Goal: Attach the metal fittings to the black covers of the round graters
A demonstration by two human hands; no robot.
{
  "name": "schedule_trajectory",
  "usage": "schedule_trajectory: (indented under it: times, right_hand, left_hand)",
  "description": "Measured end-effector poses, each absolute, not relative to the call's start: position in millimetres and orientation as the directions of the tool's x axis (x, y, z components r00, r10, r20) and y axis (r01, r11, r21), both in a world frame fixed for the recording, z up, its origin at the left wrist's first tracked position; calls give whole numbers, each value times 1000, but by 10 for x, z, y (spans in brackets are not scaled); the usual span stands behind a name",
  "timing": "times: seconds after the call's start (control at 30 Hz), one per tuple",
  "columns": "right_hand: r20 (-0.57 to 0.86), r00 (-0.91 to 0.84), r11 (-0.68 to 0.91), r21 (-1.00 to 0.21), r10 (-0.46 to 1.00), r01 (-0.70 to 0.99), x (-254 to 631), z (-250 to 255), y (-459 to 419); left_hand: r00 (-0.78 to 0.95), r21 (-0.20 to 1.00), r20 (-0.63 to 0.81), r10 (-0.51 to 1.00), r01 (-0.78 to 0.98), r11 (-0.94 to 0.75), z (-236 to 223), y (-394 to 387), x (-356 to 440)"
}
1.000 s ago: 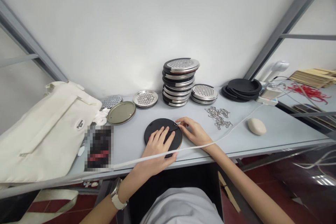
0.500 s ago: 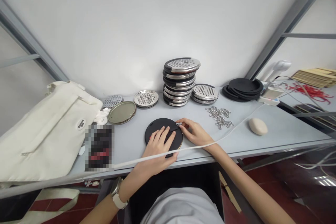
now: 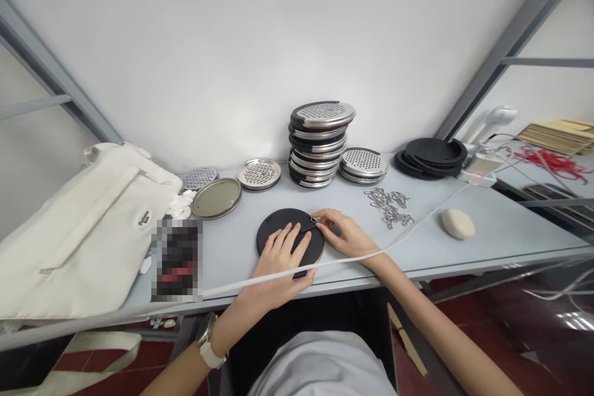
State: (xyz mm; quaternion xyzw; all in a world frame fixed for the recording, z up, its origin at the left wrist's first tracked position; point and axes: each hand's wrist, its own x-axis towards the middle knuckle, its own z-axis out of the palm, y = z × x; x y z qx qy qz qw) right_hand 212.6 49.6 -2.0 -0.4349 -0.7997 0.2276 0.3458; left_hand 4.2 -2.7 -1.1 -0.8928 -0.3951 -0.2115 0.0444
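Note:
A round black disc lies on the desk in front of me, with a thin gold-coloured line along its right edge. My left hand rests flat on it, fingers spread, thumb near its front edge. A black tab is at the upper right of the disc. There, my right hand pinches a small metal clip between thumb and forefinger; its exact shape is partly hidden. Right of that hand lies a loose pile of small metal clips.
Behind the disc stands a tall stack of perforated metal grater discs with black rims. Black round covers are piled at the right. A white cable crosses over my forearms. A cream bag leans at the left; a beige rounded object sits right.
Both hands and the disc stay nearly where they were. The right fingers have shifted very slightly at the metal clip. The whole view has drifted a little.

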Motion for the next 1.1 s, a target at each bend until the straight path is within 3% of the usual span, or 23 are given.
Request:
schedule_trajectory:
  times: [0.87,1.1]
  right_hand:
    - [298,-377,466,-721,877,513,2130,-41,468]
    - [328,-381,496,-683,864,537,2156,-50,492]
  left_hand:
    - [614,73,365,700,731,-678,-11,-30,30]
    - [613,79,360,703,731,-677,-7,-26,37]
